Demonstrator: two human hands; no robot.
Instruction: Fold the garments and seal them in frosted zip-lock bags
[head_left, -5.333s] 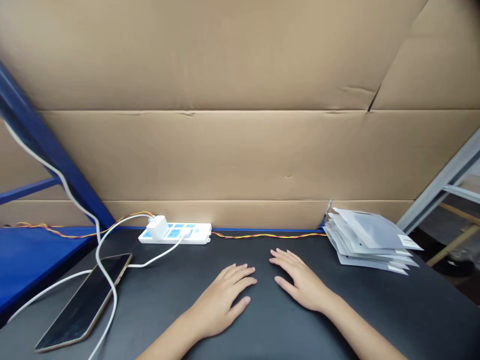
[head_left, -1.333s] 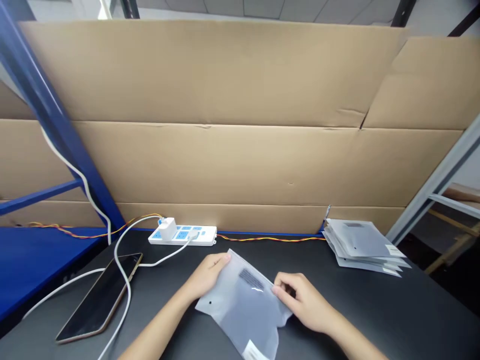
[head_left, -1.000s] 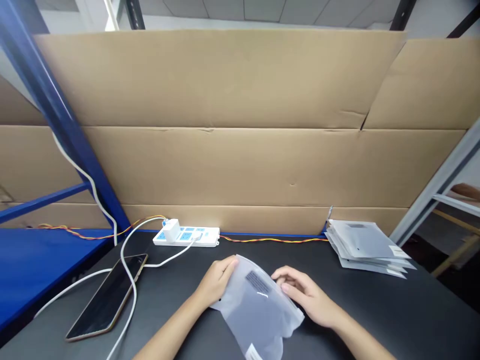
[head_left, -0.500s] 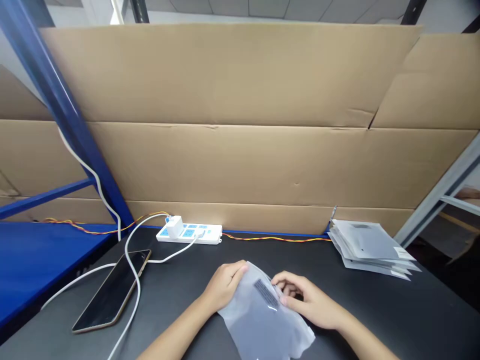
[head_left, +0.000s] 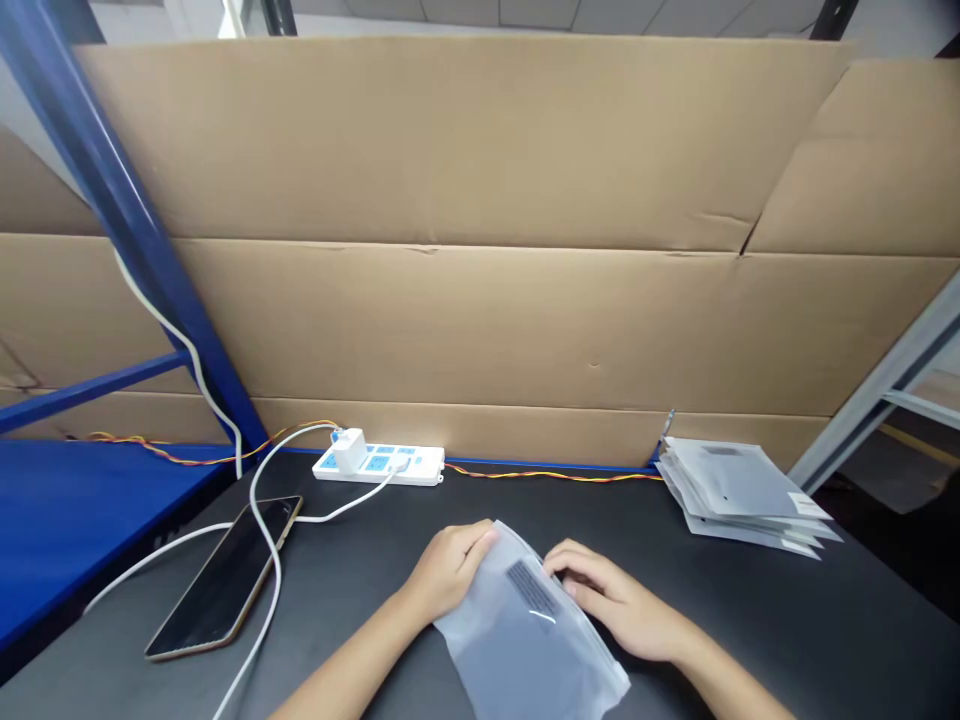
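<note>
A translucent frosted plastic bag [head_left: 517, 640] with a dark printed patch near its top lies tilted over the black table, low in the middle of the head view. My left hand [head_left: 452, 568] is closed on the bag's upper left corner, thumb on top. At the bag's upper right edge, my right hand [head_left: 611, 597] has its fingers curled and pinched on the edge strip. Something dark and flat shows through the bag; what it is cannot be made out.
On the black table [head_left: 360, 560] a phone [head_left: 221, 590] lies at left under a white cable. Behind it is a white power strip [head_left: 424, 467] with a plug. A stack of similar bags [head_left: 742, 490] sits at back right. Cardboard [head_left: 480, 330] walls the rear.
My right hand has shifted slightly against the bag's edge. The bag's right edge, crumpled before, now runs straighter down to its lower right corner. My left hand keeps its hold.
</note>
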